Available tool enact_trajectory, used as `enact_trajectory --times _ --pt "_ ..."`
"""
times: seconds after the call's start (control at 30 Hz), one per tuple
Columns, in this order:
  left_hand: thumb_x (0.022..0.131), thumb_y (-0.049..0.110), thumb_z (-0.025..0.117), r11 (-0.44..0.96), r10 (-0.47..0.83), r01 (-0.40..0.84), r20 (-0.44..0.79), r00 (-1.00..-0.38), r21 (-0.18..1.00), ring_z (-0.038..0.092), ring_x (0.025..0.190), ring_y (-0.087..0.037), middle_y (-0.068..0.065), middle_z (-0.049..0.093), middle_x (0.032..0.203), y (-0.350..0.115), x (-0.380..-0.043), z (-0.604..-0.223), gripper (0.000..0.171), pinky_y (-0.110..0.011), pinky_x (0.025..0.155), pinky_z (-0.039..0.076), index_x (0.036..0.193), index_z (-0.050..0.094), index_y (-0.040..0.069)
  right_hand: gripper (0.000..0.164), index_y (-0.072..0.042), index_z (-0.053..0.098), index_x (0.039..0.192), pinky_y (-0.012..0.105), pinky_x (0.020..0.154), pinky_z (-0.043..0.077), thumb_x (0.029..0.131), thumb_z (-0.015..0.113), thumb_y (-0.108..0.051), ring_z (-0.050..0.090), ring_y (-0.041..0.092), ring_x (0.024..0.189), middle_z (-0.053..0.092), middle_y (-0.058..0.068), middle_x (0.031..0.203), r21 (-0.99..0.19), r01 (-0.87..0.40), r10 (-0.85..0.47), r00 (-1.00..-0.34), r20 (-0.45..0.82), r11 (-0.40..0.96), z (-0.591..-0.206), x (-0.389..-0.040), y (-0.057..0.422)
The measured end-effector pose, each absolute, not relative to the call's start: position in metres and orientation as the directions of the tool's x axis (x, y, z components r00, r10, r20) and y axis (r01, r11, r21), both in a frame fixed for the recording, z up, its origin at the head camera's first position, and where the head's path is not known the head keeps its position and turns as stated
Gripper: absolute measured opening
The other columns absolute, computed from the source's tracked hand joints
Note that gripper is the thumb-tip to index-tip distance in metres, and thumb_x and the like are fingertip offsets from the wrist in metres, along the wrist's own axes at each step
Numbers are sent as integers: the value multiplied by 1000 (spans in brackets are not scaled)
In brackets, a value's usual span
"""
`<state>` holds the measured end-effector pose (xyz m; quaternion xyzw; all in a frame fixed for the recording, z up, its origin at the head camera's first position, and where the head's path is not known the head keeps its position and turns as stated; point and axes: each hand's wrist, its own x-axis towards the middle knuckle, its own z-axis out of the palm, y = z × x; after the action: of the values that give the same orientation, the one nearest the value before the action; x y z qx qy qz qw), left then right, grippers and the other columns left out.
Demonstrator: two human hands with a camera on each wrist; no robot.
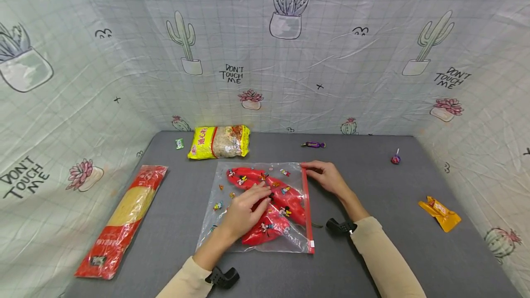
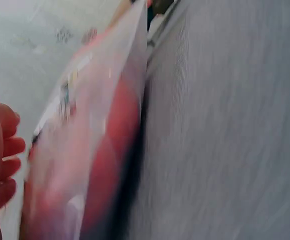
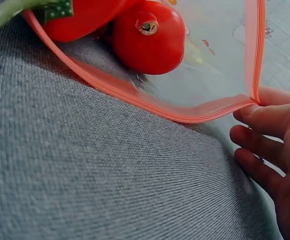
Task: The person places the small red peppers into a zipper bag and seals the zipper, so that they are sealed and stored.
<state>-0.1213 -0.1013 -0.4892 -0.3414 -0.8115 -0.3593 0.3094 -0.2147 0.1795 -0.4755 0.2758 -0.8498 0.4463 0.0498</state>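
Note:
A clear zip bag (image 1: pixel 210 201) printed with small cartoon figures lies flat on the grey table, its red zip edge (image 1: pixel 308 206) facing right. Large red peppers (image 1: pixel 291 206) fill it, and one green stem (image 1: pixel 317 226) pokes out past the zip edge. My left hand (image 1: pixel 244 210) rests on top of the bag over the peppers, fingers loosely extended. At the far right corner, my right hand (image 1: pixel 329 178) pinches the zip edge between thumb and finger. In the right wrist view the bag's mouth (image 3: pixel 185 116) gapes, with a rounded red pepper end (image 3: pixel 150 42) inside.
A yellow macaroni bag (image 1: pixel 223 141) lies behind the zip bag, beside a small green candy (image 1: pixel 179 143). Long red-and-yellow noodle packet (image 1: pixel 124 215) at left. Purple-wrapped candy (image 1: pixel 313 144), lollipop (image 1: pixel 395 157) and orange-wrapped snack (image 1: pixel 440 214) lie to the right. A printed curtain (image 1: pixel 265 49) surrounds the table.

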Motion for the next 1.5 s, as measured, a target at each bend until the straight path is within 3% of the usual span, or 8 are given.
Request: enact_trajectory --times 0.17,0.37,0.7,0.93,1.1,1.27,1.5 --pt "76 10 75 477 444 833 741 -504 281 65 109 -28 -11 71 109 -85 -100 -483 30 -43 93 54 104 71 3 26 0 67 112 19 83 53 86 65 -4 65 30 100 69 17 108 -737 -513 -430 -841 329 439 -476 -216 179" --pt "80 22 73 419 616 892 669 -415 167 61 117 -21 -7 67 118 -63 -67 -487 33 -39 98 52 110 70 8 26 1 67 111 16 81 52 86 65 -4 66 31 98 70 17 106 -742 -510 -432 -841 325 435 -477 -217 180" --pt "86 33 67 464 755 886 525 -393 -4 54 125 -17 -3 61 129 -47 -41 -499 42 -36 106 45 123 63 13 26 1 67 112 19 82 52 88 64 -7 65 31 100 69 17 108 -744 -484 -431 -855 290 461 -478 -219 180" --pt "86 22 68 512 740 856 543 -398 -71 57 121 -17 -3 64 124 -42 -40 -500 31 -34 105 47 115 68 13 26 0 67 112 16 81 51 87 65 -6 65 31 101 70 16 108 -763 -456 -420 -868 267 458 -478 -219 179" --pt "83 21 71 531 705 840 607 -367 -109 61 116 -17 -6 67 119 -43 -40 -495 32 -33 99 52 112 68 10 24 -1 68 110 16 82 52 87 65 -8 65 30 101 70 16 107 -771 -441 -407 -876 258 459 -477 -218 182" --pt "85 17 69 526 608 850 709 -356 -24 65 108 -15 -7 69 112 -47 -40 -477 28 -33 93 55 111 68 7 23 -2 69 108 15 81 52 88 65 -11 66 25 99 71 13 106 -771 -431 -403 -881 248 469 -471 -214 191" --pt "93 15 58 491 452 871 844 -287 34 69 99 -16 -9 71 107 -64 -44 -435 23 -33 84 58 109 68 3 21 -5 70 107 14 72 53 88 65 -12 66 10 90 72 11 103 -710 -463 -388 -877 283 531 -445 -200 202"
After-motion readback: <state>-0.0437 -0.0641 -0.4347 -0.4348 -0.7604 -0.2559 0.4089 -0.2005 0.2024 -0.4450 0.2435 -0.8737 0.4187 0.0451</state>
